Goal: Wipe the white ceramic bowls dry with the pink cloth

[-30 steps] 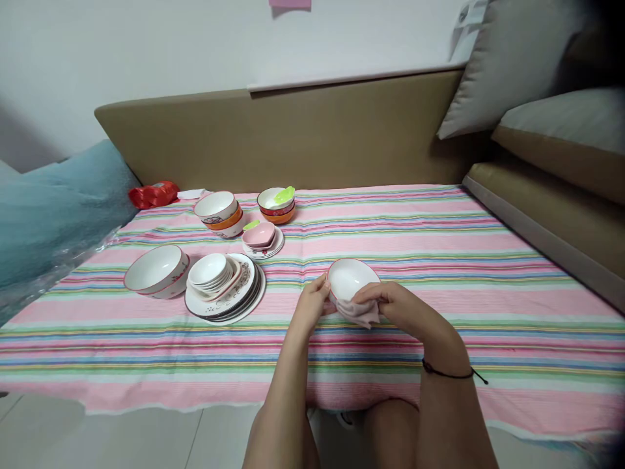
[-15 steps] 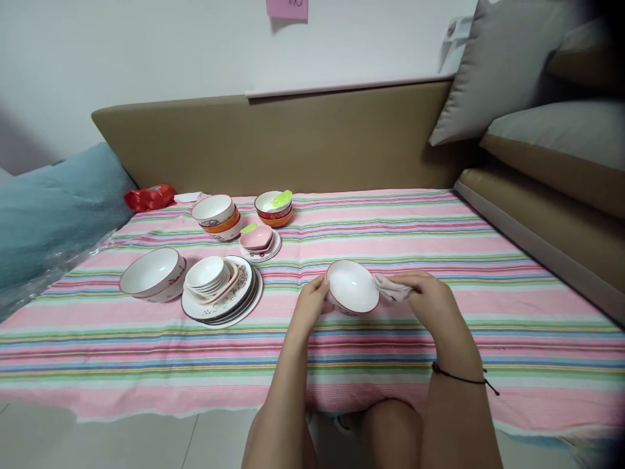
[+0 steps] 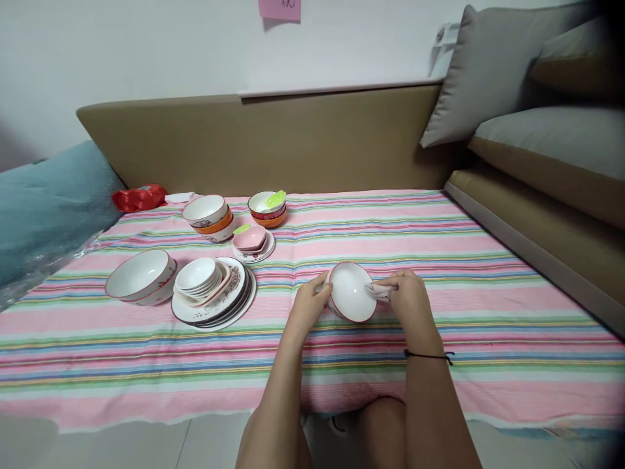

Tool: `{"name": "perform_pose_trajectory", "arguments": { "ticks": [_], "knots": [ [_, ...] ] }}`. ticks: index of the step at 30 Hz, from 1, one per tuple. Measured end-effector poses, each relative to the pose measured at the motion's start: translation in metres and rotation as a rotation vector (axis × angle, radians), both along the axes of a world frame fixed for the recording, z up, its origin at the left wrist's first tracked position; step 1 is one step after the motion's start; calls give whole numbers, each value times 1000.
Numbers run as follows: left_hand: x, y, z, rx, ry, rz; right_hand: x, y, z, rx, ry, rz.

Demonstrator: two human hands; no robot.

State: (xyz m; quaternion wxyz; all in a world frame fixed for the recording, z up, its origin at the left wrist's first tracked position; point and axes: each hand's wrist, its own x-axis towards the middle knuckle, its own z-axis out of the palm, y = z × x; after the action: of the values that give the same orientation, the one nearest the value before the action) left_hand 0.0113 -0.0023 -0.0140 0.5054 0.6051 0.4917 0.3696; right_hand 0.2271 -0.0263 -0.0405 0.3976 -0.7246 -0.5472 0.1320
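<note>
A white bowl with a thin red rim (image 3: 350, 296) is tilted toward me above the striped cloth. My left hand (image 3: 311, 299) grips its left edge, the thumb over the rim and the other fingers partly hidden behind. In my right hand (image 3: 408, 295) is a pale, bunched-up cloth (image 3: 379, 291), pinched between the fingers. Part of that cloth lies over the bowl's right rim and touches the inside. A dark cord bracelet circles my right wrist.
A big bowl (image 3: 142, 277) stands left of stacked plates (image 3: 208, 314) topped with small white bowls (image 3: 196, 273). Behind are two bowl stacks (image 3: 205, 208) (image 3: 266, 203) and pink dishes (image 3: 249, 238) on saucers. Cushions (image 3: 551, 140) fill the right side; a blue cushion (image 3: 53, 202) sits left.
My right hand has moved left, bringing the cloth from beside the bowl over its rim and onto the inside. The bowl has tipped further toward me, still in my left hand.
</note>
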Motion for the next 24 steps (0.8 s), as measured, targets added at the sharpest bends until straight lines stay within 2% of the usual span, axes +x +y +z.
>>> {"name": "perform_pose_trajectory", "arguments": {
  "ticks": [4, 7, 9, 14, 16, 20, 24],
  "knots": [
    [2, -1, 1, 39, 6, -36, -17, 11, 16, 260, 14, -133],
    [4, -2, 1, 69, 14, -56, -31, 19, 24, 305, 63, -71],
    [4, -2, 0, 91, 0, -44, -36, 21, 26, 196, 55, -21],
    [3, 1, -7, 39, -64, -1, -28, 4, 26, -356, -76, -99],
    [2, 2, -9, -10, -94, 13, -22, -6, 29, -485, -47, -64],
    [2, 3, -8, -20, -125, 40, -17, -19, 35, -570, 3, 34],
    [2, 0, -4, 14, -105, -14, -25, -11, 40, -526, -69, -36]
  ]
}}
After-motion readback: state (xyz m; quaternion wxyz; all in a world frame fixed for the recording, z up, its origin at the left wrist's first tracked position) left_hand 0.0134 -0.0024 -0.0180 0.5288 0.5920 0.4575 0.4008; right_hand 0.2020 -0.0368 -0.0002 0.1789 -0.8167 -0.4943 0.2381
